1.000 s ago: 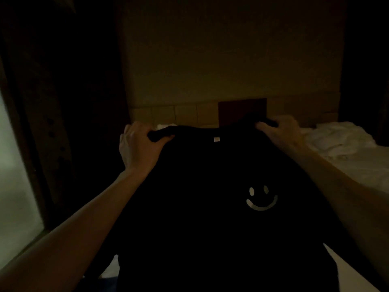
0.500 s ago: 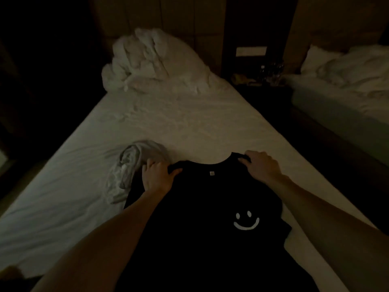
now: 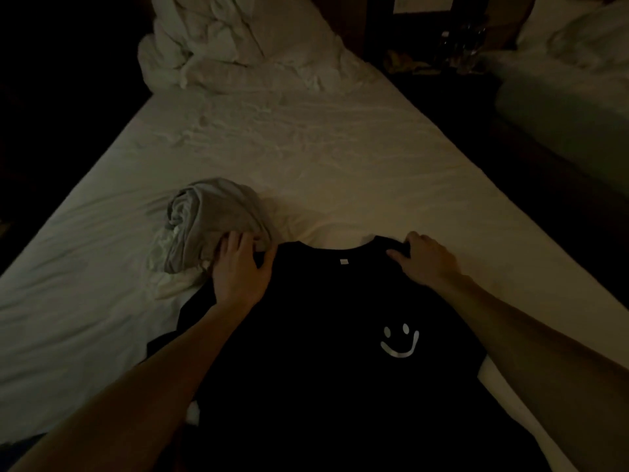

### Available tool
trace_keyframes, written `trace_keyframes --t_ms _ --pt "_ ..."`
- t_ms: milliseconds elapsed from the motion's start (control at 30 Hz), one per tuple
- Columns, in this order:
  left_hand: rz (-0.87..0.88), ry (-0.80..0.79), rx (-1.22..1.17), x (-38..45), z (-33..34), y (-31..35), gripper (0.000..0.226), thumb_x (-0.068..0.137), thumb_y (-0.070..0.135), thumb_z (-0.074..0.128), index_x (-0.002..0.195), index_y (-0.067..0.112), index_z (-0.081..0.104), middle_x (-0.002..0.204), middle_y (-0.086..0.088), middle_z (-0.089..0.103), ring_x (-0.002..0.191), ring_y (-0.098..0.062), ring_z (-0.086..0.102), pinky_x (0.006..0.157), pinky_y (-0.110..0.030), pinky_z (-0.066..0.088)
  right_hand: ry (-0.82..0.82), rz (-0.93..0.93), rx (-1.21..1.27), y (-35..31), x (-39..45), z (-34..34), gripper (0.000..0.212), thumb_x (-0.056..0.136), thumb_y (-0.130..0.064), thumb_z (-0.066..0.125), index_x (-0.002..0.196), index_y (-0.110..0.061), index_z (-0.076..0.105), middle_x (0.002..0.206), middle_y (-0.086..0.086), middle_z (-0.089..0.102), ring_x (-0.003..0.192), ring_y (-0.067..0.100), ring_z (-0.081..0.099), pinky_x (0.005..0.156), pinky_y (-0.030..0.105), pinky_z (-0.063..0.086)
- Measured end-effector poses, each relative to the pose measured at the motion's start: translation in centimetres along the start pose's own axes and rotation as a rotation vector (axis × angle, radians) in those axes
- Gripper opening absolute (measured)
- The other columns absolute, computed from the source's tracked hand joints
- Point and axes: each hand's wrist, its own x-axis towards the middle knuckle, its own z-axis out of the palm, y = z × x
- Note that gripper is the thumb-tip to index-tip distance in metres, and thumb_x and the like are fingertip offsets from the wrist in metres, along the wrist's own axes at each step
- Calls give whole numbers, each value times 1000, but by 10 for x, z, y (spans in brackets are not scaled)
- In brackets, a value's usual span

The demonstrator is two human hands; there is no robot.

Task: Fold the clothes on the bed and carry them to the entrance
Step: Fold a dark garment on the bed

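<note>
Two hands sit on the shoulders of the black shirt, which lies face up at the near edge of the bed, collar toward the far end, long axis running from the person to the headboard. Left hand presses with spread, straight fingers on the left shoulder, touching the grey garment bunched just beside it; right hand pinches the right shoulder seam with curled fingers. Judgement: each sleeve lies outward of its own hand, so either side could be folded inward.
</note>
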Motion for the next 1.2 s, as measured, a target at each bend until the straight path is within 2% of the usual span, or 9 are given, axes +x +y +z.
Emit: trace_keyframes --t_ms 167,267,367,500,633,733,867,1000,1200 --pt "-95 145 81 -38 -50 -18 14 93 21 53 97 8 55 103 -15 57 100 -36 54 83 -46 40 -91 154 208 26 -35 -17 40 98 -49 43 99 -9 51 96 11 56 80 27 56 60 31 40" --pt "-368 -23 278 -59 -68 -34 36 92 30 52 116 4 52 119 -18 54 113 -37 50 92 -47 39 -232 241 424 39 -54 -27 31 96 -31 53 80 -4 49 82 15 51 72 29 54 59 33 43" --pt "-583 -280 458 -81 -78 -52 60 95 54 42 125 3 50 131 -19 46 122 -38 42 103 -46 35 -394 226 404 45 -75 -32 15 87 -15 59 81 -7 47 75 12 47 68 25 50 58 31 46" --pt "-675 -482 393 -94 -80 -66 63 92 61 44 128 10 51 141 -18 38 130 -38 36 107 -48 31 -357 226 468 45 -92 -23 20 83 -12 68 91 -6 51 88 12 53 77 24 55 60 34 43" --pt "-628 -322 186 -87 -99 -67 44 94 48 50 109 7 57 115 -22 60 106 -40 57 90 -47 47 -228 216 498 49 -100 -27 30 86 -23 68 106 -3 60 103 13 64 94 30 63 87 43 51" --pt "-529 -158 179 -76 -133 -46 29 91 36 59 91 8 54 87 -20 60 83 -39 62 67 -40 47 -131 114 413 65 -108 -42 24 100 -31 51 113 -11 51 102 12 58 84 26 56 76 36 47" --pt "-673 -207 -470 -46 -156 9 18 82 13 72 76 4 59 60 -9 56 53 -22 58 64 -31 53 -16 91 199 95 -115 -52 30 99 -41 52 106 -13 45 98 13 56 75 25 53 65 37 46" --pt "-863 -415 -883 -28 -138 63 16 90 1 63 103 6 57 90 -9 59 70 -15 59 43 -21 54 -90 129 258 98 -122 -60 48 85 -49 69 94 -5 55 88 11 57 72 22 55 56 30 41" --pt "-769 -461 -1176 -47 -84 93 19 99 15 53 116 8 52 114 -16 59 82 -33 65 54 -31 59 -277 216 578 104 -138 -55 32 79 -21 81 91 1 61 92 12 62 83 26 61 65 31 47"
